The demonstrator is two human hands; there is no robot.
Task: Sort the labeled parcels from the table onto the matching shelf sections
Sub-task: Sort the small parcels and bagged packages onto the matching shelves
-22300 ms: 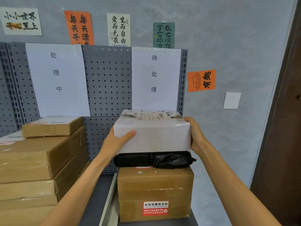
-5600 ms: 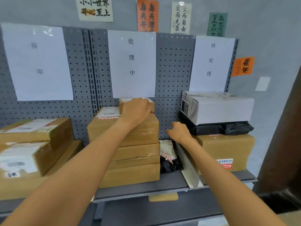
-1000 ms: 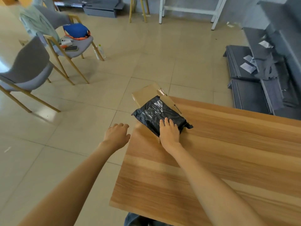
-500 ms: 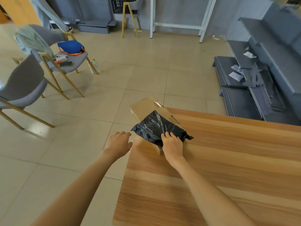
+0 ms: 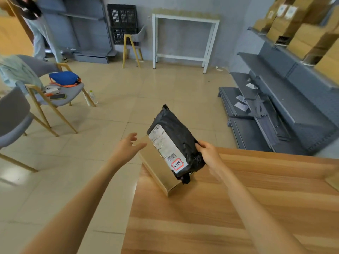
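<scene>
A black plastic mailer bag (image 5: 176,132) stands tilted up on its lower end, its white shipping label and a red-framed sticker facing me. My right hand (image 5: 208,153) grips its right edge. Under and beside it a flat brown cardboard parcel (image 5: 157,167) lies on the corner of the wooden table (image 5: 220,217). My left hand (image 5: 128,149) hovers open just left of the bag, past the table's edge, touching nothing. At the far right, grey shelves (image 5: 293,57) carry stacked cardboard boxes.
Grey chairs (image 5: 60,92) with a blue bag and a phone stand on the tiled floor at left. Loose grey shelf panels (image 5: 256,114) lie on the floor at right. A white frame table (image 5: 185,39), a stool and black crates line the back wall. A person stands top left.
My right hand has lifted the black bag off the cardboard parcel and turned it label side up. My left hand rose toward it. My view tilted up toward the room.
</scene>
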